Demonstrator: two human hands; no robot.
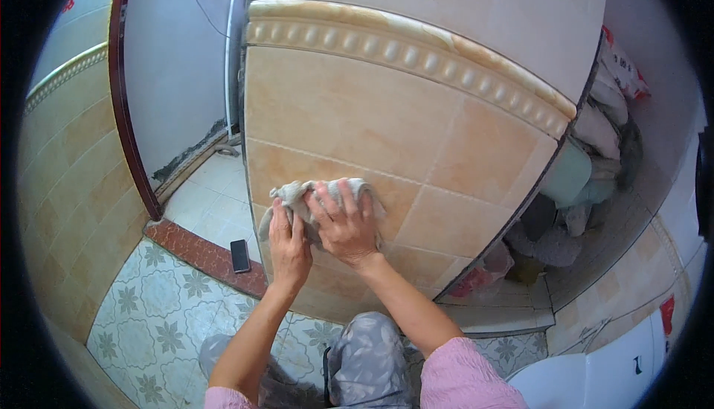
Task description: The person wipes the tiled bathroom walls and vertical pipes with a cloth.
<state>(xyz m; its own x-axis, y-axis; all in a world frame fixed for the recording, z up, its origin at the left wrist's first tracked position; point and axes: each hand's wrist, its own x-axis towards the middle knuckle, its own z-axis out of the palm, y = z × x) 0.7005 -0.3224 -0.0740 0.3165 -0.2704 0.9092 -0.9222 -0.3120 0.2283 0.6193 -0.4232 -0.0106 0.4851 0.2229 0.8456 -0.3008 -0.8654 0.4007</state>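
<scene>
A light grey cloth [294,188] lies bunched against the beige tiled wall [349,104] in front of me. My right hand [343,224] presses the cloth to the tiles, its fingers pointing up and somewhat spread over it. Close beside it, my left hand [288,244] grips the cloth's left part, fingers nearly together. Much of the cloth is hidden under both hands, and its right edge shows past the right fingers.
A dark phone [239,256] lies on the red-brown doorway sill [201,249] at left. Bags and cloths [565,186] fill a recess at right. A white toilet [595,372] stands at lower right. A raised beaded border [416,56] crosses the wall above my hands.
</scene>
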